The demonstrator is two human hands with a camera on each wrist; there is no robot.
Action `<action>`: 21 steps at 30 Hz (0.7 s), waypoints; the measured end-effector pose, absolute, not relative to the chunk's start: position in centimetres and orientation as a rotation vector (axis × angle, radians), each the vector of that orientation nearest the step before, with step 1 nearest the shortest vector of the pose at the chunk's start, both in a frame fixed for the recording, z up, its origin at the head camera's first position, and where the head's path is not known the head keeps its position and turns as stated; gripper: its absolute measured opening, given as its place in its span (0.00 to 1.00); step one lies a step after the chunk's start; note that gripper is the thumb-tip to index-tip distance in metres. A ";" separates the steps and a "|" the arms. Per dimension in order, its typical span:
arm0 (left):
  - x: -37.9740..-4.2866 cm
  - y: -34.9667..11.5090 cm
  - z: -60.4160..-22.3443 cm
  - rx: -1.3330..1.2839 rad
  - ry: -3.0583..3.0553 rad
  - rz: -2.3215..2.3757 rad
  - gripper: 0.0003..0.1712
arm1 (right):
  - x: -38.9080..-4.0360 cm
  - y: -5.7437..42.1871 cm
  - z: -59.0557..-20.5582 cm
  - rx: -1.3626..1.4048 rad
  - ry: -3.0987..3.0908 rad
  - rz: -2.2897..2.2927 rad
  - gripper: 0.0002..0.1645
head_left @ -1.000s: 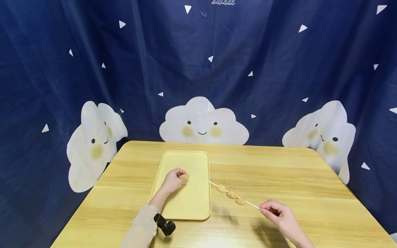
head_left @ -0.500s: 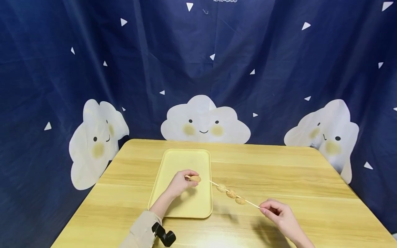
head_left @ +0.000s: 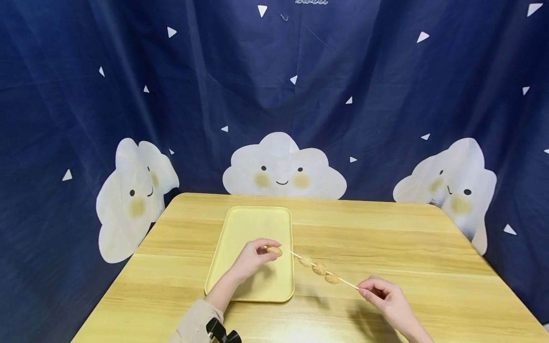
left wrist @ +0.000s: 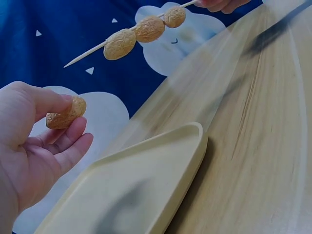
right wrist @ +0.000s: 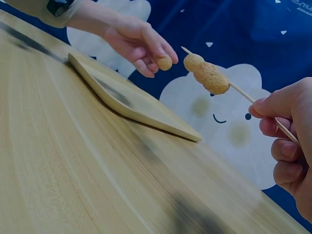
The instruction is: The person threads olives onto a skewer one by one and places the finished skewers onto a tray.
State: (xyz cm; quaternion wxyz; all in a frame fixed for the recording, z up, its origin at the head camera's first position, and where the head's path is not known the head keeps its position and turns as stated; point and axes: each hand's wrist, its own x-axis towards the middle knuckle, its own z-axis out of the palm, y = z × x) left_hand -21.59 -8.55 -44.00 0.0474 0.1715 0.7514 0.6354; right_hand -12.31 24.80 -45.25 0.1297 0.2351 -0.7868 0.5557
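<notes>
Between thumb and fingers my left hand [head_left: 250, 259] pinches a golden-brown, wrinkled oval ball [left wrist: 67, 113], which looks like fried food. It is in the air over the pale yellow tray [head_left: 240, 219]. My right hand [head_left: 388, 297] grips the lower end of a thin wooden skewer [right wrist: 241, 91], tilted with its pointed tip [left wrist: 73, 62] up and to the left. Threaded on the skewer are three similar balls [left wrist: 150, 29], sitting close together. A small gap separates the loose ball from the tip. In the head view the fingers partly hide the loose ball.
The tray lies on a light wood-grain table [head_left: 369, 238], left of its middle. Behind the table hangs a dark blue curtain [head_left: 274, 95] printed with white clouds and triangles. A black wrist device [head_left: 220, 331] sits on the left sleeve.
My left hand has moved to the right across the tray with the ball, nearer the skewer tip. My right hand and the skewer stay almost still.
</notes>
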 end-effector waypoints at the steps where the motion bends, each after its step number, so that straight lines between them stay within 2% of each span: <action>1: -21.5 -8.6 -44.0 0.528 2.293 1.944 0.17 | -12.3 24.8 -45.3 0.685 -2.285 1.614 0.14; 7: -21.2 -8.7 -43.8 0.599 2.196 2.001 0.21 | -12.4 24.9 -45.5 0.718 -2.266 1.613 0.16; 16: -20.9 -8.8 -43.2 0.622 2.182 2.015 0.16 | -12.8 25.1 -46.0 0.850 -2.200 1.632 0.22; 21: -20.8 -8.8 -43.1 0.664 2.161 2.028 0.16 | -12.8 25.2 -46.1 0.849 -2.217 1.630 0.19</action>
